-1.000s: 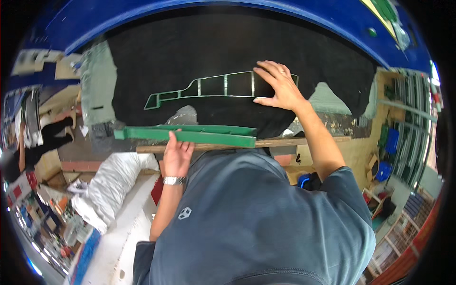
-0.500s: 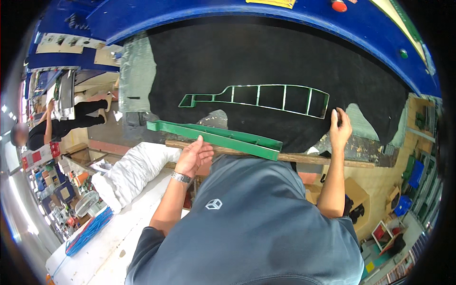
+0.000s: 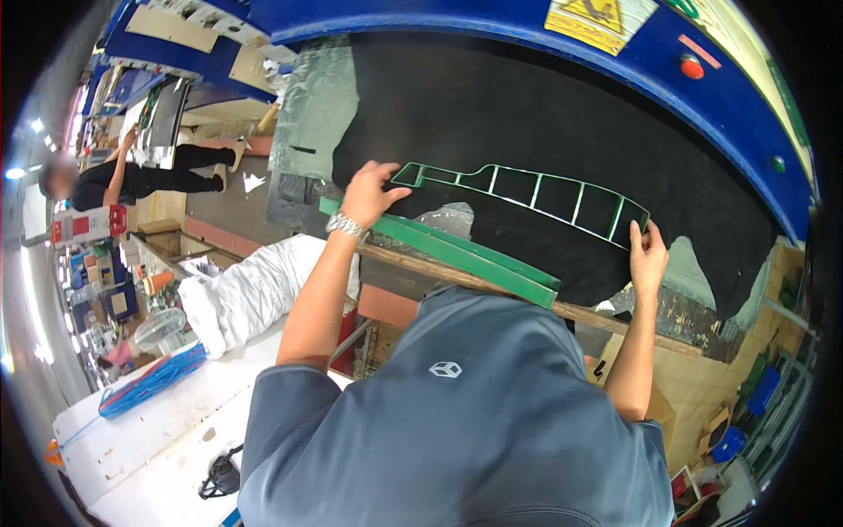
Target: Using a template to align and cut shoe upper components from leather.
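Head view: left hand (image 3: 369, 195) and right hand (image 3: 648, 255) each grip an end of green cutting frame (image 3: 536, 198), laid on black sheet (image 3: 527, 114); positioning apparently unfinished.

Black sheet (image 3: 544, 123) near edge hidden behind green bar (image 3: 457, 250).

Left hand (image 3: 371, 195) now up from green bar (image 3: 457, 253) to frame (image 3: 527, 198).
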The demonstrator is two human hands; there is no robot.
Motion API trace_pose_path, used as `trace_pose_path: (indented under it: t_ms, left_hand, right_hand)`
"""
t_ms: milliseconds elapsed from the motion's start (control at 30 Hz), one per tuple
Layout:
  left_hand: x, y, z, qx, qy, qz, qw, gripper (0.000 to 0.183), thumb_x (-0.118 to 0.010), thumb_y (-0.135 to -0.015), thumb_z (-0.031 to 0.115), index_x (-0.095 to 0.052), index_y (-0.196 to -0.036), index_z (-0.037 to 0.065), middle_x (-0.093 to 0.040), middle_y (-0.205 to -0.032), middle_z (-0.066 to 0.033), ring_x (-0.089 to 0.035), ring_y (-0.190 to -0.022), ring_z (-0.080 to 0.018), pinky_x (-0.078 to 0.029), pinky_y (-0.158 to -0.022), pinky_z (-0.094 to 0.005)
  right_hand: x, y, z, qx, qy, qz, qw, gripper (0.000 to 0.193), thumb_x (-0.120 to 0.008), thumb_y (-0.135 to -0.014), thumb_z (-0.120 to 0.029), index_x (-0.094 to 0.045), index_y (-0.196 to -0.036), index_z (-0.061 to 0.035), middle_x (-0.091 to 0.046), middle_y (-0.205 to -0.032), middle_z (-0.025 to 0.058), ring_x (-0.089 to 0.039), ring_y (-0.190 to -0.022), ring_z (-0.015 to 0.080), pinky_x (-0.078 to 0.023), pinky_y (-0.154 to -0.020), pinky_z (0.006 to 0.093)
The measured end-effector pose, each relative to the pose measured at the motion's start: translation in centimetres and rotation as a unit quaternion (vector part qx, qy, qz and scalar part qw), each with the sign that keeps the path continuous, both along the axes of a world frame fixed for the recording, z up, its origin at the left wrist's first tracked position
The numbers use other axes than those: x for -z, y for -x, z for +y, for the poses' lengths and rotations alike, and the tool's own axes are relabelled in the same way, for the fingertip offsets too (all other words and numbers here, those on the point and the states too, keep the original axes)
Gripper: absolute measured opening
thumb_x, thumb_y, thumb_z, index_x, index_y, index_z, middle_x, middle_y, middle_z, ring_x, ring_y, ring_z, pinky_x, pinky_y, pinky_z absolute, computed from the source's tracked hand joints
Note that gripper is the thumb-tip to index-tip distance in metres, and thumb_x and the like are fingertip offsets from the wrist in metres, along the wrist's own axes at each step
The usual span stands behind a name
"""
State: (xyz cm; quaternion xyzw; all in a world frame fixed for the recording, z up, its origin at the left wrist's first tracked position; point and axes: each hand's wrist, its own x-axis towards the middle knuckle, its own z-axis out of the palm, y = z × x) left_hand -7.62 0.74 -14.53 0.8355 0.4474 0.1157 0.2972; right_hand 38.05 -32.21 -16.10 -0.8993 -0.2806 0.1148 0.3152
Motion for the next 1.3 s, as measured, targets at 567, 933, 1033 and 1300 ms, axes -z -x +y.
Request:
trace_pose_path:
  t_ms: [567, 933, 1033, 1300]
  left_hand:
    - [0.9, 2.6, 2.1, 0.007, -0.036, -0.056, 0.998, 0.038, -0.093, -0.076, 0.014, -0.08, -0.11, 0.003, -0.07, -0.091, -0.0091, -0.068, -0.079, -0.0245, -0.056, -0.074, -0.0368]
    - [2.4, 3.7, 2.6, -0.017, -0.041, -0.095, 0.995, 0.034, -0.089, -0.079, 0.011, -0.08, -0.11, 0.001, -0.071, -0.093, -0.0096, -0.068, -0.08, -0.0228, -0.053, -0.073, -0.0361]
    - [2.8, 3.3, 2.7, -0.027, -0.045, -0.105, 0.993, 0.035, -0.088, -0.078, 0.01, -0.081, -0.111, 0.001, -0.071, -0.095, -0.0089, -0.067, -0.079, -0.0216, -0.052, -0.072, -0.0358]
    - [3.1, 3.2, 2.7, -0.041, -0.043, -0.11, 0.992, 0.036, -0.088, -0.078, 0.008, -0.08, -0.112, 0.001, -0.071, -0.096, -0.0081, -0.067, -0.074, -0.0169, -0.055, -0.073, -0.0322]
  right_hand:
    - [1.4, 2.0, 1.8, -0.062, -0.026, -0.029, 0.997, 0.029, -0.066, -0.104, -0.017, -0.068, -0.126, 0.0027, -0.063, -0.07, 0.0124, -0.057, -0.06, 0.0183, -0.05, -0.063, 0.036]
    - [2.6, 3.2, 1.7, -0.062, -0.049, -0.043, 0.996, 0.033, -0.066, -0.102, -0.017, -0.068, -0.133, -0.0031, -0.068, -0.076, 0.014, -0.065, -0.065, 0.0217, -0.054, -0.066, 0.0378]
    - [2.3, 3.5, 1.7, -0.05, -0.024, -0.052, 0.997, 0.033, -0.066, -0.102, -0.017, -0.068, -0.132, -0.0024, -0.071, -0.08, 0.016, -0.069, -0.069, 0.0233, -0.055, -0.068, 0.0389]
    - [2.2, 3.7, 1.8, -0.045, -0.042, -0.047, 0.997, 0.033, -0.066, -0.103, -0.018, -0.068, -0.132, -0.0028, -0.068, -0.074, 0.0132, -0.064, -0.065, 0.0198, -0.053, -0.066, 0.0373]
